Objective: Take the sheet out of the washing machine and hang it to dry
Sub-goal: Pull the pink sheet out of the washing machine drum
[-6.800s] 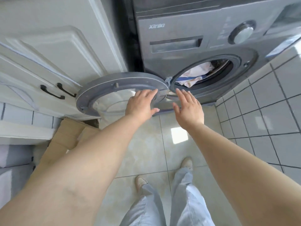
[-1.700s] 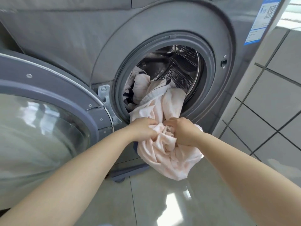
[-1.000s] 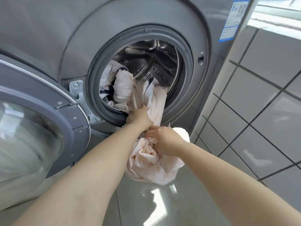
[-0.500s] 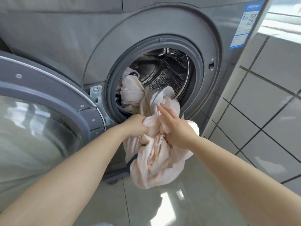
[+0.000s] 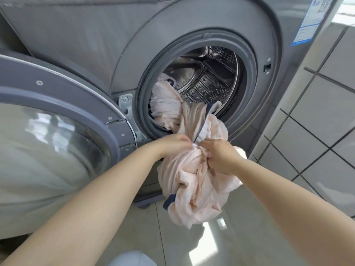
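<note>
A grey front-loading washing machine (image 5: 119, 47) fills the view, its round opening showing the steel drum (image 5: 209, 81). A pale pink sheet (image 5: 194, 181) with a dark blue edge trails out of the drum and hangs in a bunch below the opening. Part of it still lies inside at the lower left of the drum. My left hand (image 5: 172, 145) grips the bunched cloth from the left. My right hand (image 5: 221, 156) grips it from the right, fingers curled into the folds. Both hands are just below the rim of the opening.
The machine's door (image 5: 57, 135) stands swung open at the left, close to my left forearm. A grey tiled wall (image 5: 318, 116) rises at the right. Glossy floor tiles (image 5: 211, 246) lie below the hanging sheet. A label (image 5: 311, 18) sits at the machine's upper right.
My right hand, flat on the cloth half a second ago, now grips it. More of the sheet has come out of the drum and the bunch hangs lower.
</note>
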